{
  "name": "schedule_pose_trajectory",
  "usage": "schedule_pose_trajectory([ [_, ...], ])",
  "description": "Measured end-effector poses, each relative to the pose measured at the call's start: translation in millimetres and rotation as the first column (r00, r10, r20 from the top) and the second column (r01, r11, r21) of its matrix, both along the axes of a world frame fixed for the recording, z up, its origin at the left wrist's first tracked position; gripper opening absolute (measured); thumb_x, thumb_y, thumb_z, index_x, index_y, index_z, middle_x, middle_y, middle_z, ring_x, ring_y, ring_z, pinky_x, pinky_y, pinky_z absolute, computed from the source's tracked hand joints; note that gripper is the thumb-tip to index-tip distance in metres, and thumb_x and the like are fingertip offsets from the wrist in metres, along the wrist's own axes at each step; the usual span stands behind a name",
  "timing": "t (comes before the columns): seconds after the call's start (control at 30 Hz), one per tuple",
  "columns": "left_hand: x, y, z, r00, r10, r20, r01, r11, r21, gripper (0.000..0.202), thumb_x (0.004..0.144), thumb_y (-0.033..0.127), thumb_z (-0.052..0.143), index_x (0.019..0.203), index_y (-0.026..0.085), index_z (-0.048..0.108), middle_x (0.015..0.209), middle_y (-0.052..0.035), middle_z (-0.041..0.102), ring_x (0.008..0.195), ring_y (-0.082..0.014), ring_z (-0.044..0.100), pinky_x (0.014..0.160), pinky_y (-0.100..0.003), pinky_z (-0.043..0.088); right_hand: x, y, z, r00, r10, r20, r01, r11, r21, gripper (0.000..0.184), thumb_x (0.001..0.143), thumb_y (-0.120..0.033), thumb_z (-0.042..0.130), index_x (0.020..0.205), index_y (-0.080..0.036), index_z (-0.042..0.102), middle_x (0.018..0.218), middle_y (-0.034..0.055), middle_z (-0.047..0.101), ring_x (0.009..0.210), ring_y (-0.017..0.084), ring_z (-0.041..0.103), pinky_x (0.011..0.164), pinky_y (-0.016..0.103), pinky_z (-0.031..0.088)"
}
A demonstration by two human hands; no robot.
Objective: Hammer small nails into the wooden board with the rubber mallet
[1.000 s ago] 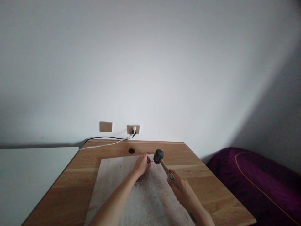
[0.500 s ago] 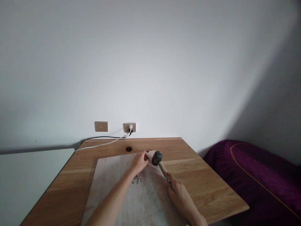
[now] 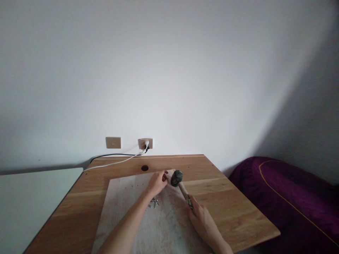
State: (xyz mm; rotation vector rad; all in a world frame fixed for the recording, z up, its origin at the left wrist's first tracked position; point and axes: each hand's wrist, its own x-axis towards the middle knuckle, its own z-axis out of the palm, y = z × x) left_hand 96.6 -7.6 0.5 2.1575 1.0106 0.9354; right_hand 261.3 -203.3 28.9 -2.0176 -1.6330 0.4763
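Observation:
A pale, whitish wooden board [image 3: 127, 201] lies on the wooden table. Near its far right corner my left hand [image 3: 158, 182] is closed in a pinch; whatever lies between the fingertips is too small to make out. My right hand [image 3: 200, 215] grips the handle of a mallet with a black head [image 3: 176, 178] and a light wooden shaft. The mallet head is just right of my left fingertips, over the board's corner. Several small shiny metal pieces [image 3: 154, 202] lie on the board, partly behind my left forearm. A row of small dark marks runs along the board's far edge.
The wooden table [image 3: 225, 204] has a round cable hole [image 3: 144, 168] near the wall. Behind it, white and black cables [image 3: 113, 164] run to a wall socket [image 3: 149, 143]. A white surface [image 3: 34, 201] adjoins on the left; a purple cloth-covered item [image 3: 288, 197] stands on the right.
Almost nothing differs. Both hands and the mallet hold nearly the same positions, with a very slight shift of the view.

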Motion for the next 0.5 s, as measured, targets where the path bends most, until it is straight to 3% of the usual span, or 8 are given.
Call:
schedule_pose_trajectory([
  [0.5,-0.1,-1.8,2.5,1.000,-0.008,-0.013,0.008,1.000,-0.004,0.029,0.079,0.007,0.062,0.106,0.016,0.070,0.085,-0.0039,0.076,0.080,-0.0199,0.071,0.078,-0.029,0.049,2.4,0.4,-5.2,1.000,-0.008,0.018,0.008,1.000,0.004,0.052,0.099,-0.031,0.038,0.142,-0.008,0.056,0.119,0.0202,0.077,0.123,0.032,0.068,0.097,0.037,0.051],
])
